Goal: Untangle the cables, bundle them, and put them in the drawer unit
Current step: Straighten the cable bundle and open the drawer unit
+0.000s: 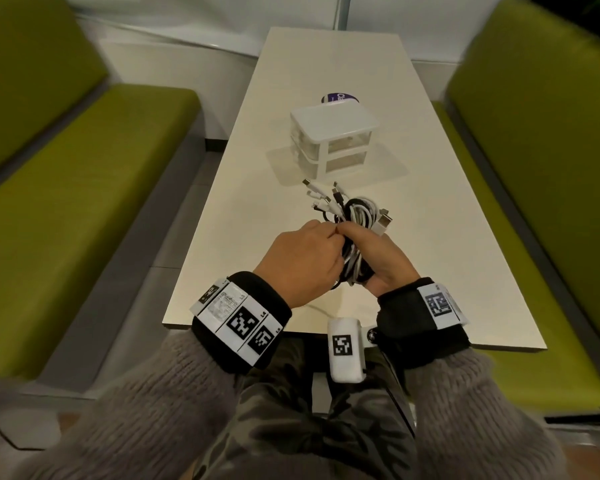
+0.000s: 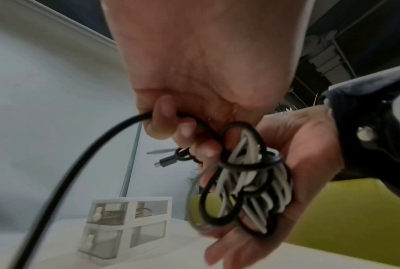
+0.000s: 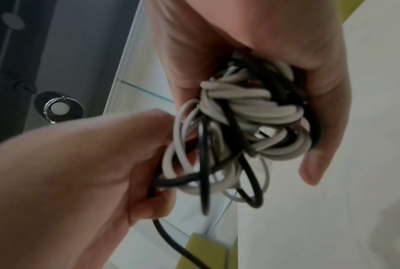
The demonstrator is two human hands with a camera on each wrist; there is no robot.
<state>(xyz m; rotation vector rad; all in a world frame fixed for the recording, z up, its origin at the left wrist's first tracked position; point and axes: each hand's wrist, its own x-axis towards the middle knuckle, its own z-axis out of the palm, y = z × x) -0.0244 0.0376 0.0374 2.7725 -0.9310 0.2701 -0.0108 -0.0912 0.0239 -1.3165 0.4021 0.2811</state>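
The right hand (image 1: 378, 261) is curled around a tangled bundle of black and white cables (image 1: 355, 233), palm turned inward, holding the mass just above the near part of the white counter (image 1: 430, 188); in the right wrist view the thumb and fingers (image 3: 314, 163) wrap the bundle (image 3: 247, 116) from both sides, with loose loops hanging below the grip. The left hand (image 1: 302, 265) is pressed against the right one, its fingers (image 2: 162, 112) curled tight on a single black cable (image 2: 63, 174) that runs out of the bundle and sweeps down and away past the wrist camera. In the head view several plug ends (image 1: 323, 195), white and black, stick out of the top of the bundle toward the drawer unit (image 1: 333, 140), and a larger metal connector (image 1: 383, 220) pokes out on the right side. The drawer unit is a small white frame with 2 clear drawers stacked one above the other, both closed, standing on the counter beyond the hands and well apart from them; from the left wrist view something lies inside the upper drawer (image 2: 106, 212), though what it is cannot be told. Behind the unit a round purple item (image 1: 338, 97) lies on the counter, partly hidden. Green upholstered benches (image 1: 84, 161) flank the counter on both sides
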